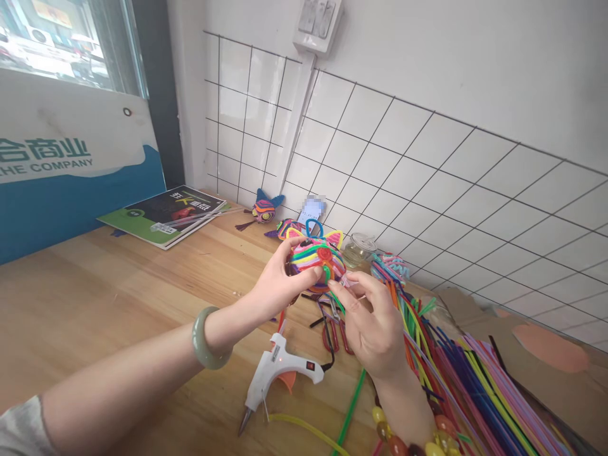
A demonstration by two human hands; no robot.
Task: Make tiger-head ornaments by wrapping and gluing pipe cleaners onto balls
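Observation:
My left hand (278, 275) is closed around a round cat-head ornament (308, 256), wound from striped, many-coloured pipe cleaners. It has yellow-and-pink ears, a red coil on its front and a blue loop on top. My right hand (375, 320) pinches a green pipe cleaner (336, 299) against the ornament's lower front, where a small green coil shows by my left thumb. Below my hands a white hot glue gun (280, 367) lies on its side, its nozzle toward me. Red-handled scissors (331, 335) are partly hidden behind my right hand.
Bundles of coloured pipe cleaners (489, 380) spread along the right by some cardboard (527, 342). Toward the wall grid are another ornament (263, 210), a phone (312, 212) and a glass jar (357, 250). A booklet (164, 215) lies at the back left of the wooden table (118, 304).

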